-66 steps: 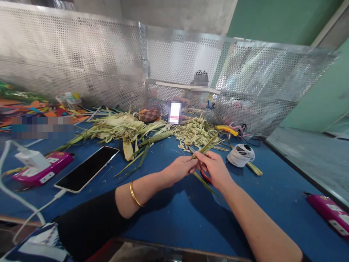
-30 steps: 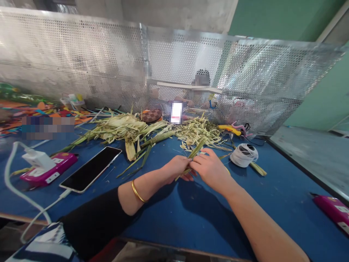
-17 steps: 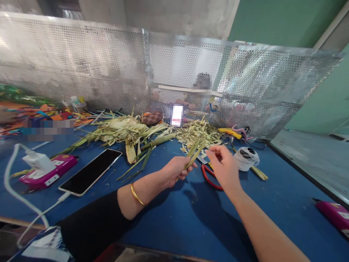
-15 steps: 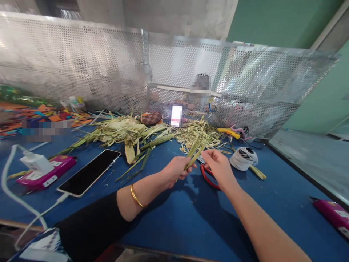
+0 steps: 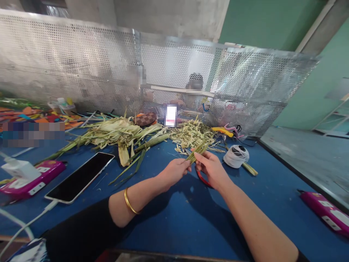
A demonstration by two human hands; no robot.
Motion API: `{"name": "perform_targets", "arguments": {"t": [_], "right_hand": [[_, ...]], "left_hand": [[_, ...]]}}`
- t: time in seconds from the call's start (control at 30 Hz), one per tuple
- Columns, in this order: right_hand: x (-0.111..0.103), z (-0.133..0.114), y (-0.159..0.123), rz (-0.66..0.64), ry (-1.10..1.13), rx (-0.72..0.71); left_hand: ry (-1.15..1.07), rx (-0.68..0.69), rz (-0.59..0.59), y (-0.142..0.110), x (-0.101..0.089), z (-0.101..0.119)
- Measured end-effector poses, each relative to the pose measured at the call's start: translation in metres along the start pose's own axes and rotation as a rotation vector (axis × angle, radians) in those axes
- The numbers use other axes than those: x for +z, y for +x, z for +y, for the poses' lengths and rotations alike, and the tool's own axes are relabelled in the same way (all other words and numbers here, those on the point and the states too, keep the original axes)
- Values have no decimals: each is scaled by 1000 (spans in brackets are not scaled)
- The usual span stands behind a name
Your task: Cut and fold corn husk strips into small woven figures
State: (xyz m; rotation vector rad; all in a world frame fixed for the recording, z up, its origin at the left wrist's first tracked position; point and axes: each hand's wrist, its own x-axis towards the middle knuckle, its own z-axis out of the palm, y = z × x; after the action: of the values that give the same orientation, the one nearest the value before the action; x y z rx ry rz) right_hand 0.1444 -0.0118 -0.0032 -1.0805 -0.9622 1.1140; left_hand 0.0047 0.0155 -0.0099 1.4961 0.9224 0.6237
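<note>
Your right hand (image 5: 214, 169) has moved in close, and now its thumb and fingers pinch the green strips (image 5: 201, 149). Your left hand (image 5: 176, 171) is closed on their low end. They sit between your hands, over the blue table (image 5: 169, 225). From them, a red handle (image 5: 204, 180), partly hidden, shows at 6 o'clock, and white string (image 5: 236, 156) sits at 3. At 11 is a pile of thin bits (image 5: 191, 134), so some leaf looks torn up already. Wider leaves (image 5: 120, 129) lie near 10, so plenty may be left. I can't tell how nearly done your strips are.
</note>
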Motion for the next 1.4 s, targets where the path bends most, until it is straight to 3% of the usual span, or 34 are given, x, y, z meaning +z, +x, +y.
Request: {"name": "perform_targets", "arguments": {"t": [0.1,0.2,0.43,0.6,0.67,0.73,0.83,1.0,1.17,1.4], "right_hand": [[-1,-2,0,-20,34,47],[-2,-2,2,45,110,49],[-9,-8,6,151,211,-42],[-9,-10,5,162,227,-50],[-6,-7,4,183,187,-50],[-2,-2,2,212,142,-67],[7,8,-2,185,68,-115],[12,9,-6,98,-35,-200],[5,-4,-6,15,-79,-170],[7,0,-7,51,-72,-156]], "left_hand": [[67,74,-17,1,0,-3],[144,122,-24,0,0,-3],[65,81,-99,-2,-2,4],[11,-57,-354,-1,-33,19],[95,-51,-389,0,-46,23],[209,-17,-321,2,-52,25],[210,140,-145,4,-42,24],[236,267,-115,2,-18,20],[489,375,6,-1,-23,21],[780,469,134,-8,-19,21]]}}
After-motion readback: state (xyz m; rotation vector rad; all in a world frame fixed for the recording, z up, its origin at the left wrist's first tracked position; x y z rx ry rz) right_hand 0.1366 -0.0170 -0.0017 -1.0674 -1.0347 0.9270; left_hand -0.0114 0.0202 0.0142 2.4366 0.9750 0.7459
